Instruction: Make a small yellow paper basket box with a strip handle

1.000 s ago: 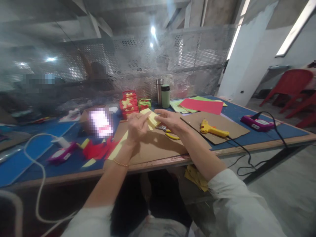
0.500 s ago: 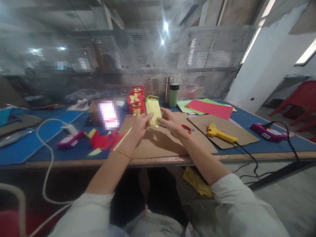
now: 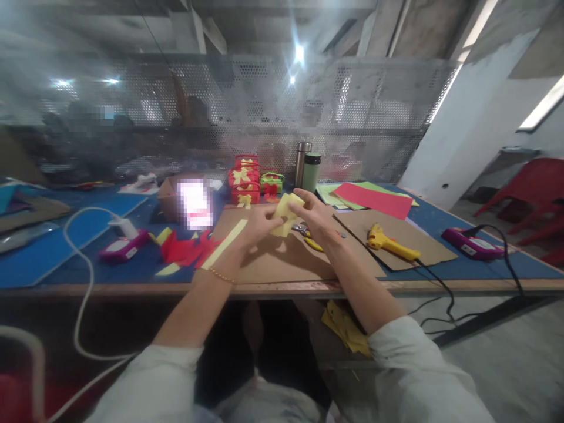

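Yellow paper [image 3: 282, 228] is up off the cardboard [image 3: 273, 271], mid-scene, between both hands. Left hand [image 3: 258, 228] pinches its left edge, fingers mostly closed. Right hand [image 3: 312, 212] grips the right side, thumb on the paper, fingers curled around the far edge. Yellow-handled tool [image 3: 314, 244] lies below the right wrist, partly hidden. Glue gun [image 3: 393, 244] to the right; red scraps [image 3: 180, 251] left; red boxes [image 3: 245, 194] at far side.
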